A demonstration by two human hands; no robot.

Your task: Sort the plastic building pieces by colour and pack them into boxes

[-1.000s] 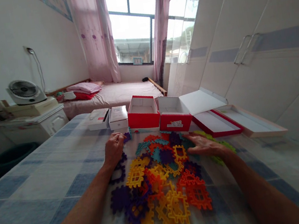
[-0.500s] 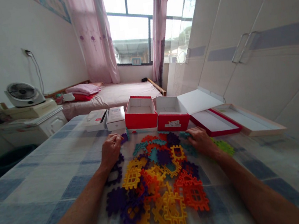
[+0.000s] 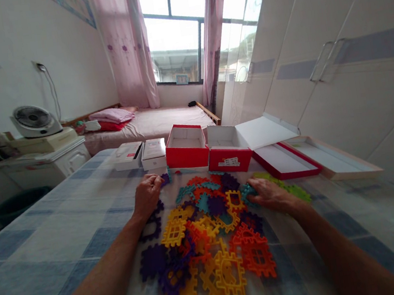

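Observation:
A pile of toothed plastic building pieces in yellow (image 3: pixel 174 232), orange (image 3: pixel 258 256), purple and teal lies in front of me. Beyond the pile's left side, my left hand (image 3: pixel 148 193) has its fingers curled, with the fingertips at a small purple building piece (image 3: pixel 165 179). My right hand (image 3: pixel 267 190) is at the right edge of the pile, its fingers closed on a teal building piece (image 3: pixel 247 192). Behind that hand lie lime-green pieces (image 3: pixel 298 193), partly covered by it. Darker purple pieces (image 3: pixel 150 230) show beside my left wrist.
Two open red boxes (image 3: pixel 187 155) stand behind the pile, with two small white boxes (image 3: pixel 154 154) to their left. At the right lie a shallow red-rimmed tray (image 3: pixel 296 172) and a pale box lid (image 3: pixel 351 173). A checked cloth (image 3: pixel 96 240) covers the table.
My right hand has come slightly nearer to me and lower, and the teal piece at its fingers has moved with it. More lime green shows behind it. The left hand stays almost still.

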